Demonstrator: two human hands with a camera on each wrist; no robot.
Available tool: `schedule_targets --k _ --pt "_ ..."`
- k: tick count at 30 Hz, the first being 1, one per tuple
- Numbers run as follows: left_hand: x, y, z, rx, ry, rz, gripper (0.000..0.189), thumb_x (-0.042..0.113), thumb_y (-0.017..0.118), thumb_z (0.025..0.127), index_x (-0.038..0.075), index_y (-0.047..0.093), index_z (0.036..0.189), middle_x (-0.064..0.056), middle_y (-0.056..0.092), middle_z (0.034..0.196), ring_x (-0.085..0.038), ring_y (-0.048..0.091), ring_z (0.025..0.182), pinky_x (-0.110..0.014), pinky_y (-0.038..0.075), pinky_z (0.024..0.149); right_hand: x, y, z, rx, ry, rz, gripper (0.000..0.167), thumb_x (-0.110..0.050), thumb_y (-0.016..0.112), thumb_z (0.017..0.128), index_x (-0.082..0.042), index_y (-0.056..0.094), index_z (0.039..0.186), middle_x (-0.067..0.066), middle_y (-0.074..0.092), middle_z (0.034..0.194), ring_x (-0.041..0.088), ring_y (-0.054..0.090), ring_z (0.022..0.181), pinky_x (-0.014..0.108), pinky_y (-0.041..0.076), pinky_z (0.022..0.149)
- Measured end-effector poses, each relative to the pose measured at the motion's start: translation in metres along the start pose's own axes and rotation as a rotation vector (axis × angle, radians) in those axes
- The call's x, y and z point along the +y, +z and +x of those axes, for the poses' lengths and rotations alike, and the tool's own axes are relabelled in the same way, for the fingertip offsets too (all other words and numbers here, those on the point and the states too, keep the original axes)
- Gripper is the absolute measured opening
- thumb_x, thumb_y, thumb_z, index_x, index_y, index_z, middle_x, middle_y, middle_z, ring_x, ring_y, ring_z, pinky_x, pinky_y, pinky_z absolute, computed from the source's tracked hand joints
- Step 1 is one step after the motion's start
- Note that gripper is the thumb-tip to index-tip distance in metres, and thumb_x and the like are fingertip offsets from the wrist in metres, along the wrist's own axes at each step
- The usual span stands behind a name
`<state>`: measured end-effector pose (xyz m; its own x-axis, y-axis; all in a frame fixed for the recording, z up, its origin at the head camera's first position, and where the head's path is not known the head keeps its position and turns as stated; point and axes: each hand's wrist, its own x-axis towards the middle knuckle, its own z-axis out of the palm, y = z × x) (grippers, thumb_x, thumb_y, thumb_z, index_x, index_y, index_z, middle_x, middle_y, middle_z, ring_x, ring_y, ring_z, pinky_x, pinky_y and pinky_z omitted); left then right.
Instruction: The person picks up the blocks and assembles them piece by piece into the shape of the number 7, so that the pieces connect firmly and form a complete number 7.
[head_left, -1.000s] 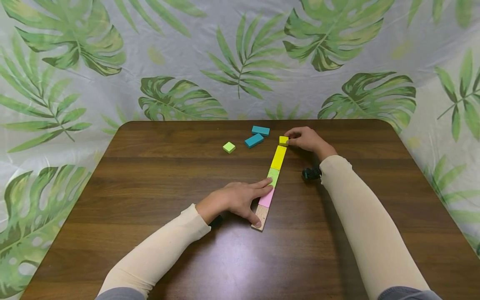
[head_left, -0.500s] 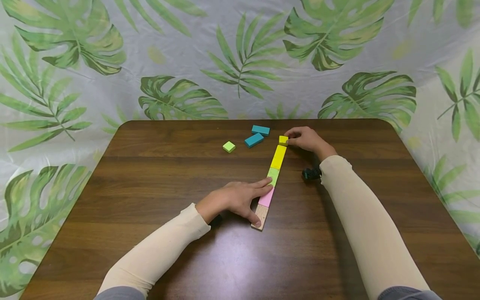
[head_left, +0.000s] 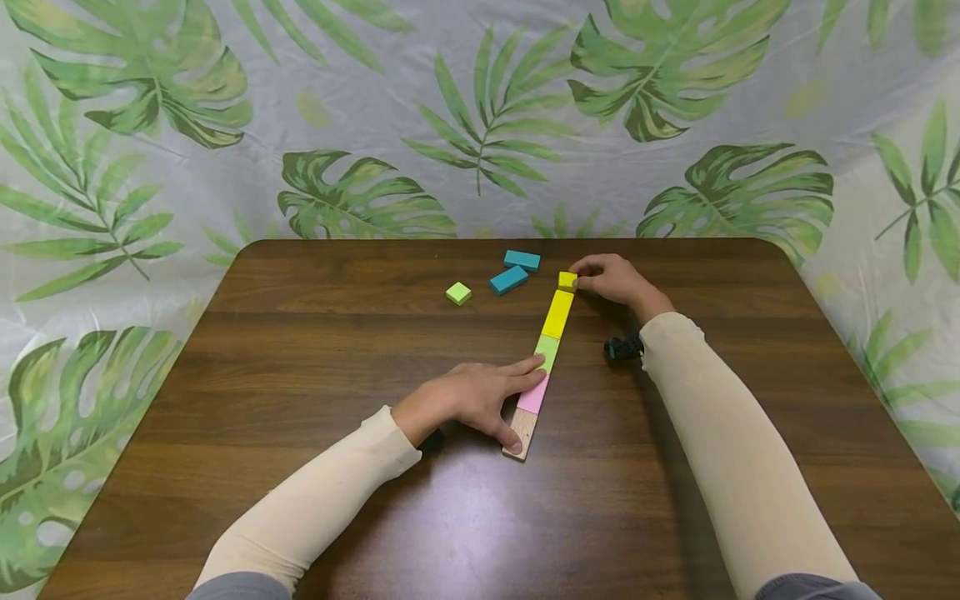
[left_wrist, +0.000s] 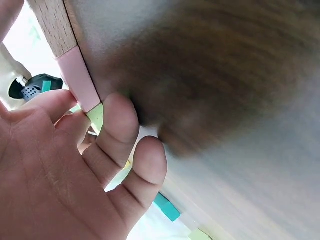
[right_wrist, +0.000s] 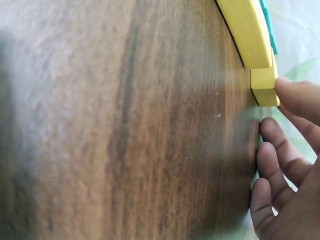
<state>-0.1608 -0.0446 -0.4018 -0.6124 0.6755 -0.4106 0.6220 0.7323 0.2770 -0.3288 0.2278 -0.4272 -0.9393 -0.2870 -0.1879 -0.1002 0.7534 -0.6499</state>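
A straight row of flat blocks runs away from me in the head view: a bare wood block (head_left: 524, 427), a pink block (head_left: 532, 397), a light green block (head_left: 551, 347) and a long yellow block (head_left: 558, 313). My left hand (head_left: 480, 398) rests on the row with fingers spread, its thumb on the wood block and fingertips on the pink and green blocks. At the far end, my right hand (head_left: 617, 278) pinches a small yellow block (right_wrist: 263, 82) between thumb and index finger, against the long yellow block's end. The other right fingers curl loosely beside it.
Two blue blocks (head_left: 509, 281) lie left of the row's far end, close together. A small light green block (head_left: 458, 293) sits further left. All stand on a dark wooden table (head_left: 322, 333), with a leaf-patterned curtain (head_left: 480, 108) behind its far edge.
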Motion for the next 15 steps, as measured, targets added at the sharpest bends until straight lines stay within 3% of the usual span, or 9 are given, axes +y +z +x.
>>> schedule_targets --k 15 --pt "-0.0015 0.0013 0.0023 -0.004 0.001 -0.003 0.103 0.06 0.075 0.078 0.036 0.017 0.159 0.02 -0.002 0.168 -0.019 0.041 0.146 -0.043 0.043 0.107 0.0007 -0.0005 -0.0011 -0.019 -0.018 -0.014 0.037 -0.021 0.058 0.099 -0.007 0.06 0.134 0.02 0.058 0.129 0.035 0.053 0.115 0.052 0.043 0.101"
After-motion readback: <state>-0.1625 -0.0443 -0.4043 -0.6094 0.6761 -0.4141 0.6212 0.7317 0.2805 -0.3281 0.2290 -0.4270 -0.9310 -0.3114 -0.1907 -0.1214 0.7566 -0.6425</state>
